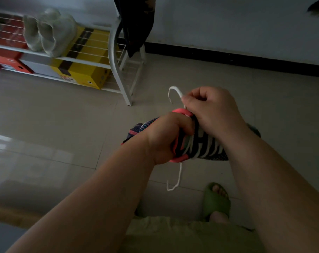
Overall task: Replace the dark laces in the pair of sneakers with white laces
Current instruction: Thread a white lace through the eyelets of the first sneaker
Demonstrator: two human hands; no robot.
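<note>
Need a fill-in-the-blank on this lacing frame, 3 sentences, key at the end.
1. The right hand pinches a ____ lace.
2. The left hand grips the ____.
3. The slipper on the person's foot is ____.
Missing words: white; sneaker; green.

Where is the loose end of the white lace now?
In the head view, one end of the white lace curls up from the right hand, above the sneaker held mid-frame.

bare forearms (104,189) — green slide sandal (216,202)
</note>
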